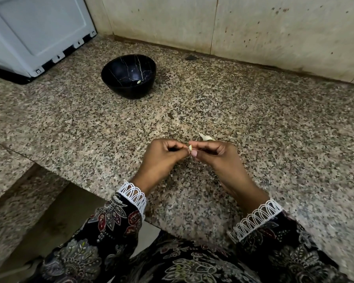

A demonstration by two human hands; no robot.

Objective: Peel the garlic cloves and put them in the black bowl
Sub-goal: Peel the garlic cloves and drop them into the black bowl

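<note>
Hands meet over the middle of the speckled surface [274, 123], a little in from its near edge. The left hand [164, 154] and right hand [215, 154] both have curled fingers, and their fingertips pinch one small clove [190, 147] held between them, just above the stone. More garlic [206, 137] lies on the surface right behind the right hand's knuckles. The bowl [129, 78] stands well apart from the hands, towards the far left corner, close to a white appliance [37, 31]. One pale clove sits in the bowl's bottom. Tiled wall [253, 27] runs along the far edge. Lace-trimmed floral sleeves [114, 219] cover both wrists.
</note>
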